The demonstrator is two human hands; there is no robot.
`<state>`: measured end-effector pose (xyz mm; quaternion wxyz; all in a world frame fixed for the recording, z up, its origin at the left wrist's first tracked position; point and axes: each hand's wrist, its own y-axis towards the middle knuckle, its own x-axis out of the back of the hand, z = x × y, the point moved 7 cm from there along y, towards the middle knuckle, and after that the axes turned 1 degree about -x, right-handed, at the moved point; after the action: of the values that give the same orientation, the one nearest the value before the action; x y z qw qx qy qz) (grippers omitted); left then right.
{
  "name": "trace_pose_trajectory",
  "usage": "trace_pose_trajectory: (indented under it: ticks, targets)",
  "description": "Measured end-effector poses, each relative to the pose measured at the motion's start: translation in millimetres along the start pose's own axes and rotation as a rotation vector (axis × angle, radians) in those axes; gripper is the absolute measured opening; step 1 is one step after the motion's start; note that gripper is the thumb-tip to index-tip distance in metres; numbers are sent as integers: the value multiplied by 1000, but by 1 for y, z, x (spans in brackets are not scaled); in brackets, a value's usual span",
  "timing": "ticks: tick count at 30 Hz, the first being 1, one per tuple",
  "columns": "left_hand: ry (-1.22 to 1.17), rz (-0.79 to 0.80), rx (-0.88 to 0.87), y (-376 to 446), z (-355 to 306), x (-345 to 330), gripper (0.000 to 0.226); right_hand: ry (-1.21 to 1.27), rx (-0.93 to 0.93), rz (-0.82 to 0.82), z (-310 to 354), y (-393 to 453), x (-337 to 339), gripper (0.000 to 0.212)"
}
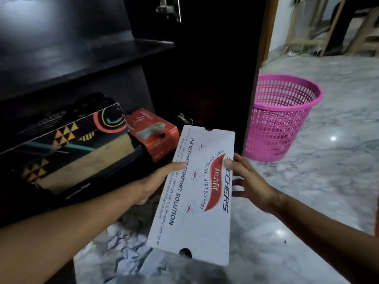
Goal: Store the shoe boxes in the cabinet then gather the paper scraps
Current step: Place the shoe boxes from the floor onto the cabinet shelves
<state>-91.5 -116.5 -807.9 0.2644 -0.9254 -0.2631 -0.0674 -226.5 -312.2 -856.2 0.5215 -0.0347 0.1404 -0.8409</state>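
I hold a white shoe box with red and blue print between both hands, above the floor in front of the dark cabinet. My left hand grips its left side, thumb on top. My right hand holds its right side, fingertips on the lid. On the cabinet's bottom shelf lie a black patterned shoe box and, to its right, a small red shoe box. Crumpled white paper scraps lie on the floor under my left forearm.
A pink mesh waste basket stands on the marble floor just right of the open cabinet door. Wooden frames lean at the far back right.
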Motion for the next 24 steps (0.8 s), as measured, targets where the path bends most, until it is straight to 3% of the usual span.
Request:
trace_pose_trajectory:
  ticks: [3,6,8,13,17,24]
  targets:
    - [-126,-208,-54,2,-3,35,49,-42,-78,105,1,11,-20,81]
    - [-291,-362,-92,19,0,61,78,-111,-132,222,0,15,-37,76]
    - [-368,-420,-116,33,0,76,81,-107,-149,240,7,22,-43,72]
    - [-525,-586,-135,52,-12,104,58,-22,-143,96,38,69,-49,55]
    - [-627,-597,-91,59,-11,108,55,-22,-33,21,64,111,-73,17]
    - [-582,-626,4,76,-5,122,34,31,-85,-83,68,199,-117,28]
